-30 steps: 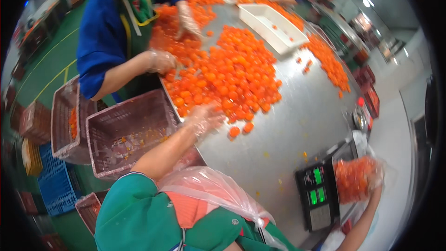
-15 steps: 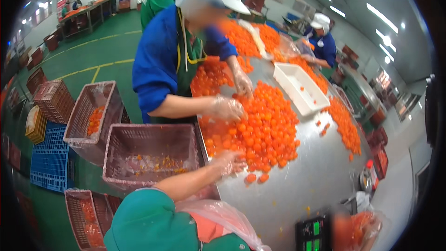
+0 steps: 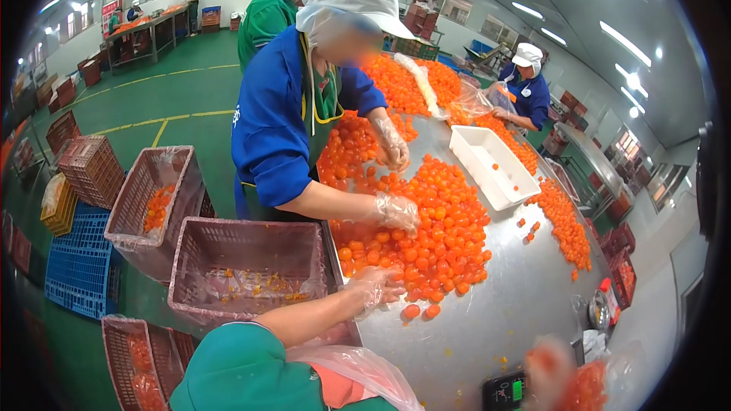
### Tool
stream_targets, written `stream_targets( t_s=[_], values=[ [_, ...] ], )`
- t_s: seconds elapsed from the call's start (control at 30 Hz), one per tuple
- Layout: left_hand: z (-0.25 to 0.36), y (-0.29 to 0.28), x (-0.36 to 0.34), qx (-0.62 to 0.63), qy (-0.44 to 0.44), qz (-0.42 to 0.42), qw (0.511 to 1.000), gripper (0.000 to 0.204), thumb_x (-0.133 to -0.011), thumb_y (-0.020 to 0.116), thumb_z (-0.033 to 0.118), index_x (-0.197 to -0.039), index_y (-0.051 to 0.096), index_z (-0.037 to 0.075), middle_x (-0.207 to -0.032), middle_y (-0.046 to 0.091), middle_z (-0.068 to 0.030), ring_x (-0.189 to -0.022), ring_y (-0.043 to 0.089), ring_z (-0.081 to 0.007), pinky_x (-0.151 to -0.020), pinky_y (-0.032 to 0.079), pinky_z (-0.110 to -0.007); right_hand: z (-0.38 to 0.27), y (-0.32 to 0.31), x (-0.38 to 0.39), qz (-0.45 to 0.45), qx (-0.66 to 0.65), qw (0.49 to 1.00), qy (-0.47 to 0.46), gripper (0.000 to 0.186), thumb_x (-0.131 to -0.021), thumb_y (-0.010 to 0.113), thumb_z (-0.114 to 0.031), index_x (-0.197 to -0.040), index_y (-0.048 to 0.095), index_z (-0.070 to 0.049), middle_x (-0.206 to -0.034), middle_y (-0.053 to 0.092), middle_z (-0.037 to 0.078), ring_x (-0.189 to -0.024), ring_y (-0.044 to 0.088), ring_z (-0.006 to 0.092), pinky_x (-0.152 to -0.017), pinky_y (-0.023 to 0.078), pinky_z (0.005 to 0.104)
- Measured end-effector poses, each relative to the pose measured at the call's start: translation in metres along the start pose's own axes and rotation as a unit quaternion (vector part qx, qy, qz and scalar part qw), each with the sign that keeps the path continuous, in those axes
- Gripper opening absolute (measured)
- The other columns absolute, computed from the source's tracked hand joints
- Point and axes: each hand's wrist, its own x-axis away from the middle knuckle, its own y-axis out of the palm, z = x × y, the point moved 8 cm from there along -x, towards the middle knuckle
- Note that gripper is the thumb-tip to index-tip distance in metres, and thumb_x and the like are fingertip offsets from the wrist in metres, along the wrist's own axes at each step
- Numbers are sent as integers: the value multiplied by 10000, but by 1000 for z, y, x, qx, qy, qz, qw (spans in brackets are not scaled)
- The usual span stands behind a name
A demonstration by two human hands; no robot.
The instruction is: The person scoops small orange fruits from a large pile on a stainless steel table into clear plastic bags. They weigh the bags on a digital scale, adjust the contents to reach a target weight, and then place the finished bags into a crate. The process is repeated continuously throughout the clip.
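Observation:
My left hand point(image 3: 373, 287), in a clear plastic glove, rests at the near left edge of a pile of round orange egg yolks point(image 3: 449, 221). Its fingers are stretched toward the pile and touch or nearly touch the nearest yolks; I see nothing gripped in it. At the lower right, what looks like my right hand point(image 3: 547, 369) is smeared, so its fingers cannot be read. It is beside a dark scale point(image 3: 502, 392) with a green display and a clear bag of orange yolks point(image 3: 586, 388). Both lie by the near end of the steel table point(image 3: 472, 327).
A co-worker in blue point(image 3: 266, 137) works gloved hands in the pile from the left; another point(image 3: 525, 87) stands across the table. A white tray point(image 3: 491, 167) sits among the yolks. Lined crates point(image 3: 247, 240) stand left of the table. A metal bowl point(image 3: 599, 310) is at its right edge.
The smeared right hand and the bag have shifted left and down, past the scale's edge. The co-worker's near hand has moved right over the pile. My left hand stays in place.

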Motion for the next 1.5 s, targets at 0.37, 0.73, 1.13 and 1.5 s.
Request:
stream_targets(
  t_s=[0.37, 0.73, 1.13, 1.5],
  values=[
    [1, 1, 1, 18, -1, -15, 1000, 505, -891, 659, 303, -1287, 484, 44, -1281, 533, -191, -1053, 624, -305, -709, 558, -346, 18, 274, 23, -116, 2, 991, -59, 423, -740, 745, -205, -1132, 633, -94, -1162, 570, 149, -1070, 539, 337, -936, 439, 454],
    [12, -17, -14, 49, 16, -35, 998, 314, -901, 584, 214, -1050, 579, -62, -1025, 628, -190, -989, 616, -316, -712, 563, -376, -29, 242, -5, -35, 85, 990, -106, 621, -750, 691, -341, -1267, 505, -53, -1117, 549, 155, -978, 564, 342, -781, 480, 471],
    [9, -22, -34, 11, -68, -54, 996, 415, -945, 543, 227, -1224, 492, -76, -1213, 586, -190, -1206, 527, -346, -719, 587, -377, 31, 152, 107, -131, 56, 978, 150, 537, -876, 604, -333, -1364, 473, -151, -1307, 479, 226, -1192, 485, 393, -1027, 387, 478],
    [5, -32, -42, 32, -71, -94, 992, 399, -946, 535, 270, -1186, 532, -49, -1217, 596, -169, -1181, 542, -345, -700, 598, -391, -8, 17, 96, 77, 160, 984, 13, 490, -836, 679, -197, -1274, 530, -37, -1236, 555, 171, -1130, 545, 342, -954, 458, 427]
  ],
)
